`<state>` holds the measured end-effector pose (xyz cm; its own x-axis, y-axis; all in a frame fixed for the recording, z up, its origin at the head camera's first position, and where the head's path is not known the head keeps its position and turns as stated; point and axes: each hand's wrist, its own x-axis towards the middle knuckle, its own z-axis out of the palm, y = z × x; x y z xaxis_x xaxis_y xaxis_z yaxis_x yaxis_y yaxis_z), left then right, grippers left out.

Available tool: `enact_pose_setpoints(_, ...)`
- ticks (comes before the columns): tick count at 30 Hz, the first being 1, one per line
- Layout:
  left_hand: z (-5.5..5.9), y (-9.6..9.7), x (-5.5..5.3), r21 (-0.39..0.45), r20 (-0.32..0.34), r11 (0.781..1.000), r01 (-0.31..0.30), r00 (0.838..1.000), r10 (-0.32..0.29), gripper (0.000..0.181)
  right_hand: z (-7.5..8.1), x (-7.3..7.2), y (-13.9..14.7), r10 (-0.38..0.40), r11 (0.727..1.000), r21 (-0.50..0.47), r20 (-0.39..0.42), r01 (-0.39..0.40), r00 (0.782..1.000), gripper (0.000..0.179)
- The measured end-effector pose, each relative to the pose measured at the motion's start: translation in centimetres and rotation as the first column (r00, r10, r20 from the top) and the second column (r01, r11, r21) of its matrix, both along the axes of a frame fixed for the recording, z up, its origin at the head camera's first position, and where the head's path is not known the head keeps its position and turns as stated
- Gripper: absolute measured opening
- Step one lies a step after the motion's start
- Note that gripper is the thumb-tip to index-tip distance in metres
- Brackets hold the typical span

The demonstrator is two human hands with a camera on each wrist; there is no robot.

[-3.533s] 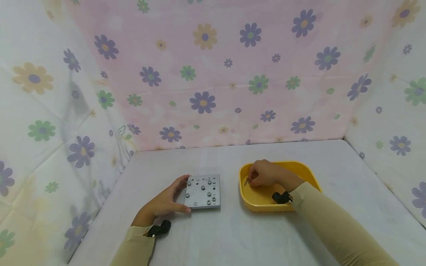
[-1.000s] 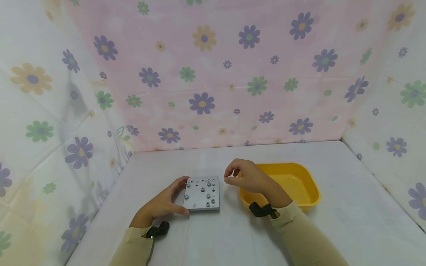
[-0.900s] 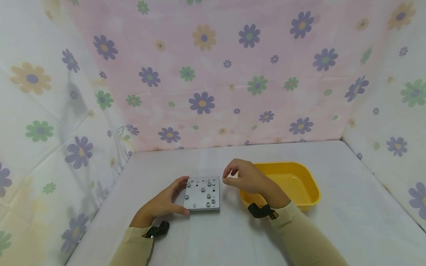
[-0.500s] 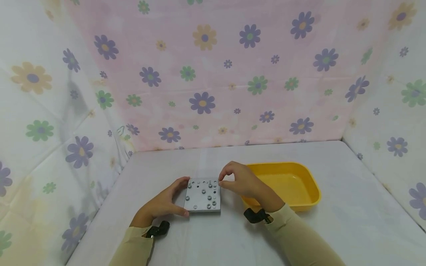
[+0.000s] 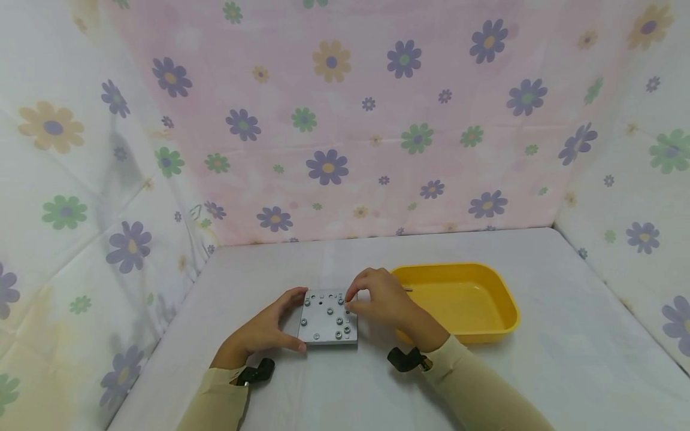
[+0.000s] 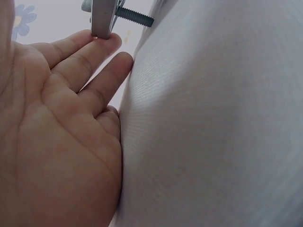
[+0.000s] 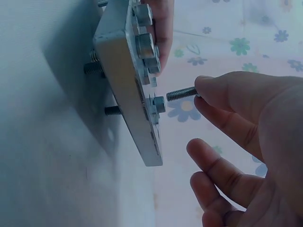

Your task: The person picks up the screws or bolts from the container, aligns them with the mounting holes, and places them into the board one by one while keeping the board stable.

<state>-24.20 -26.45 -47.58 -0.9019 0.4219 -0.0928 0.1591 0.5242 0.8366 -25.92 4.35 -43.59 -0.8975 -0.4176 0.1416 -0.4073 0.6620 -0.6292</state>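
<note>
A square silver metal plate (image 5: 319, 328) with holes and several socket-head screws stands slightly above the white table at centre. My left hand (image 5: 269, 323) holds it by its left side, thumb at the near corner and fingers at the far one. In the left wrist view, fingertips touch the plate's edge (image 6: 101, 21), and a threaded shank (image 6: 135, 16) sticks out below. My right hand (image 5: 384, 302) is over the plate's right edge. Between thumb and index finger it pinches a screw (image 7: 181, 93), threaded end toward the plate's top face; its head is hidden by the fingers.
A yellow plastic tray (image 5: 458, 337) stands on the table right of the plate, partly behind my right hand. A small metal screw (image 5: 408, 290) lies at its left end. Flower-print cloth (image 5: 329, 197) closes off the back and both sides.
My right hand has left the yellow tray with a screw and moved left to the plate's right edge. The left hand has stayed at the plate, which has hardly shifted.
</note>
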Motion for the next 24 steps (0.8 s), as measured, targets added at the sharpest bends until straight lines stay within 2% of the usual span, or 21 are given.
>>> enact_pose_setpoints(8,-0.07,-0.02,-0.02,0.004,0.000,1.000,-0.002,1.000,0.002,0.127,-0.40,0.19,-0.54,-0.018,0.999,0.047,-0.058,0.021,0.998,0.012)
enact_pose_setpoints(24,0.08,0.09,0.08,-0.001,-0.012,1.000,0.010,1.000,-0.010,0.126,-0.53,0.53,-0.88,-0.053,0.994,0.088,-0.065,0.059,0.996,0.012)
